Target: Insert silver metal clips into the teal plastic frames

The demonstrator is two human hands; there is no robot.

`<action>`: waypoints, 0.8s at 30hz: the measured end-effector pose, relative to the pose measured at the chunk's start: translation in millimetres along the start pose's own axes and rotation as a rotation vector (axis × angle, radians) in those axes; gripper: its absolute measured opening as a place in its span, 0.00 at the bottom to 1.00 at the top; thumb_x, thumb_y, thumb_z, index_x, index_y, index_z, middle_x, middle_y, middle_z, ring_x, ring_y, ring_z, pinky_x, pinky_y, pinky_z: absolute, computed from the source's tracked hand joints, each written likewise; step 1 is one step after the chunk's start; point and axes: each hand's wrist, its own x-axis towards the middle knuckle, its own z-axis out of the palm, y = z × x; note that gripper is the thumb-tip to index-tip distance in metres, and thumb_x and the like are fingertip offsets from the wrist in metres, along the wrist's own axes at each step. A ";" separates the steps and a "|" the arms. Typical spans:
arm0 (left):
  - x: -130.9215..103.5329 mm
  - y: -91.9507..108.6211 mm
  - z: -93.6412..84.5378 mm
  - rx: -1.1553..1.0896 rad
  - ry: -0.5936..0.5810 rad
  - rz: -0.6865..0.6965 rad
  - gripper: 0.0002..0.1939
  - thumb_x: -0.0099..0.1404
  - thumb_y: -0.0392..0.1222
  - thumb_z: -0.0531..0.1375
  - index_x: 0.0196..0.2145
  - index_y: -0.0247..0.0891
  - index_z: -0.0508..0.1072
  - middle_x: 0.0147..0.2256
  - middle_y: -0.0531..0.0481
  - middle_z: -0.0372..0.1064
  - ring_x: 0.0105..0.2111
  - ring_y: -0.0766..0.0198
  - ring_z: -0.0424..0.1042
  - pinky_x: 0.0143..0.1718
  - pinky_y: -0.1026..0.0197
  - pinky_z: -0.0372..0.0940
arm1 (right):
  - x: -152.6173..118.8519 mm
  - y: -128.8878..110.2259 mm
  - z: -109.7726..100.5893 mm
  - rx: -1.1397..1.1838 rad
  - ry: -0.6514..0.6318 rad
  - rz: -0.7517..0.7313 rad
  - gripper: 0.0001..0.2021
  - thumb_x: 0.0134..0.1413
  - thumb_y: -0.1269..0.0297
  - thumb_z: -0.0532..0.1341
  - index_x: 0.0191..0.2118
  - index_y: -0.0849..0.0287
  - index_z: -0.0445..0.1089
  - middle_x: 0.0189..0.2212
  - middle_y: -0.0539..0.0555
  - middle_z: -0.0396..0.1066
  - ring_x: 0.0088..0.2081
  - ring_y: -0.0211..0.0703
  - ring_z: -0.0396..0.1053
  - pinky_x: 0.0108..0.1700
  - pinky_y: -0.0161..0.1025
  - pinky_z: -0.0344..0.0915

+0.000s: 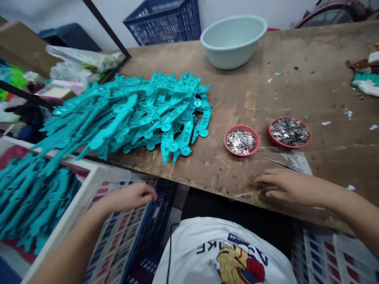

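Observation:
My left hand hangs over the crates in front of the table edge, fingers curled; whether anything is inside them is hidden. My right hand rests low over the table near its front edge, fingers stretched forward and holding nothing. Just beyond it lies a thin pointed tool. Two red baskets stand farther back: one with small shiny metal pieces, the other with darker metal pieces. A large pile of turquoise plastic parts covers the left of the table.
A pale green basin stands at the table's back, with a blue crate behind it. At the lower left, a white-rimmed container holds more turquoise parts. Plastic bags lie at the upper left, beside a dark metal bar.

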 end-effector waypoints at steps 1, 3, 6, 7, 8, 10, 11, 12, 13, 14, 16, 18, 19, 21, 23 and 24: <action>5.5 3.6 -32.8 -0.012 0.089 0.015 0.26 0.71 0.55 0.53 0.47 0.51 0.91 0.47 0.50 0.90 0.46 0.49 0.88 0.53 0.51 0.80 | 0.8 1.4 1.0 0.012 0.009 -0.019 0.25 0.73 0.51 0.63 0.67 0.52 0.83 0.64 0.65 0.81 0.61 0.69 0.82 0.65 0.62 0.78; 24.5 17.4 -101.7 0.057 0.346 0.083 0.23 0.73 0.54 0.57 0.49 0.46 0.90 0.43 0.48 0.88 0.42 0.51 0.85 0.52 0.52 0.78 | 2.6 5.3 3.3 0.040 0.056 -0.058 0.22 0.73 0.50 0.64 0.63 0.51 0.85 0.62 0.64 0.83 0.59 0.67 0.83 0.63 0.58 0.79; 70.8 41.2 -196.1 0.154 0.881 0.002 0.31 0.76 0.46 0.59 0.73 0.45 0.79 0.66 0.48 0.83 0.64 0.54 0.79 0.73 0.48 0.70 | 4.8 11.6 5.2 0.038 0.103 -0.055 0.23 0.75 0.47 0.62 0.63 0.53 0.85 0.61 0.65 0.83 0.59 0.66 0.83 0.64 0.59 0.79; 88.3 46.7 -220.8 0.155 0.932 -0.029 0.34 0.78 0.43 0.58 0.78 0.43 0.73 0.71 0.47 0.78 0.70 0.55 0.74 0.79 0.46 0.63 | 5.3 13.3 4.9 0.026 0.101 -0.037 0.25 0.75 0.47 0.61 0.63 0.54 0.85 0.62 0.67 0.82 0.60 0.67 0.83 0.65 0.60 0.79; 105.5 50.4 -240.9 0.152 0.965 -0.064 0.35 0.79 0.41 0.58 0.80 0.41 0.69 0.74 0.46 0.76 0.73 0.56 0.71 0.81 0.44 0.60 | 5.7 14.7 3.9 0.014 0.092 -0.018 0.26 0.75 0.48 0.60 0.65 0.56 0.84 0.62 0.68 0.82 0.60 0.68 0.82 0.65 0.63 0.78; 136.3 53.3 -266.6 0.148 0.995 -0.126 0.39 0.77 0.38 0.60 0.83 0.39 0.64 0.79 0.42 0.69 0.79 0.54 0.64 0.84 0.39 0.56 | 6.1 16.6 0.5 -0.005 0.086 0.006 0.28 0.74 0.49 0.58 0.66 0.59 0.83 0.63 0.70 0.81 0.62 0.70 0.81 0.67 0.66 0.76; 149.1 53.3 -272.7 0.143 0.994 -0.154 0.40 0.76 0.39 0.61 0.83 0.39 0.64 0.81 0.40 0.65 0.81 0.50 0.61 0.84 0.36 0.57 | 6.3 17.3 -1.7 -0.010 0.097 0.009 0.28 0.74 0.50 0.58 0.66 0.60 0.83 0.63 0.70 0.81 0.63 0.71 0.81 0.67 0.67 0.76; 160.1 53.1 -275.0 0.139 0.989 -0.176 0.40 0.76 0.39 0.62 0.82 0.39 0.65 0.83 0.38 0.61 0.83 0.46 0.59 0.83 0.34 0.59 | 6.5 18.1 -3.8 -0.013 0.115 0.010 0.28 0.74 0.51 0.58 0.66 0.61 0.83 0.63 0.71 0.81 0.63 0.72 0.81 0.68 0.68 0.76; 169.5 53.1 -274.1 0.137 0.985 -0.194 0.39 0.75 0.40 0.63 0.81 0.39 0.67 0.84 0.37 0.57 0.84 0.42 0.56 0.82 0.32 0.61 | 6.6 19.2 -5.5 -0.014 0.138 0.010 0.27 0.74 0.52 0.58 0.66 0.61 0.83 0.63 0.71 0.81 0.64 0.72 0.81 0.68 0.68 0.75; 177.3 53.9 -270.6 0.139 0.982 -0.204 0.37 0.76 0.42 0.63 0.79 0.39 0.70 0.85 0.36 0.54 0.85 0.39 0.55 0.81 0.31 0.62 | 6.9 20.5 -6.8 -0.015 0.160 0.013 0.27 0.74 0.52 0.58 0.66 0.60 0.83 0.64 0.71 0.81 0.64 0.73 0.81 0.68 0.68 0.75; 188.8 58.6 -259.3 0.160 0.979 -0.195 0.33 0.79 0.45 0.60 0.78 0.39 0.72 0.86 0.35 0.52 0.86 0.37 0.52 0.83 0.31 0.60 | 7.4 24.1 -7.2 -0.013 0.193 0.017 0.25 0.74 0.51 0.60 0.65 0.58 0.83 0.64 0.70 0.81 0.63 0.72 0.81 0.68 0.67 0.76; 194.3 65.9 -247.5 0.199 0.965 -0.161 0.35 0.81 0.49 0.61 0.80 0.41 0.69 0.86 0.37 0.52 0.86 0.39 0.51 0.85 0.34 0.55 | 7.6 27.1 -5.9 -0.006 0.212 0.002 0.24 0.74 0.49 0.62 0.64 0.55 0.84 0.63 0.68 0.82 0.62 0.69 0.82 0.68 0.65 0.77; 193.6 68.8 -243.6 0.221 0.955 -0.143 0.37 0.81 0.52 0.63 0.82 0.43 0.66 0.87 0.40 0.51 0.87 0.40 0.49 0.86 0.35 0.55 | 7.3 27.6 -5.4 0.002 0.218 -0.015 0.24 0.74 0.48 0.63 0.63 0.54 0.84 0.62 0.67 0.82 0.60 0.68 0.82 0.67 0.63 0.78; 181.8 68.3 -242.7 0.260 0.953 -0.133 0.43 0.79 0.57 0.66 0.85 0.50 0.61 0.88 0.47 0.48 0.88 0.41 0.45 0.85 0.36 0.56 | 5.6 25.5 -6.1 0.024 0.218 -0.061 0.23 0.76 0.45 0.63 0.61 0.52 0.86 0.59 0.65 0.84 0.57 0.65 0.83 0.64 0.60 0.79; 153.4 53.1 -251.6 0.279 1.004 -0.189 0.45 0.80 0.61 0.66 0.86 0.54 0.57 0.89 0.50 0.44 0.88 0.41 0.40 0.84 0.32 0.56 | 2.4 19.8 -9.9 0.042 0.215 -0.103 0.23 0.78 0.43 0.60 0.57 0.51 0.87 0.57 0.64 0.84 0.55 0.63 0.83 0.61 0.58 0.80; 133.7 39.2 -258.4 0.277 1.052 -0.252 0.44 0.82 0.61 0.62 0.87 0.51 0.54 0.88 0.47 0.44 0.88 0.41 0.39 0.84 0.28 0.54 | 0.6 16.5 -12.8 0.049 0.219 -0.119 0.25 0.79 0.42 0.58 0.56 0.51 0.88 0.56 0.65 0.84 0.54 0.63 0.84 0.60 0.58 0.80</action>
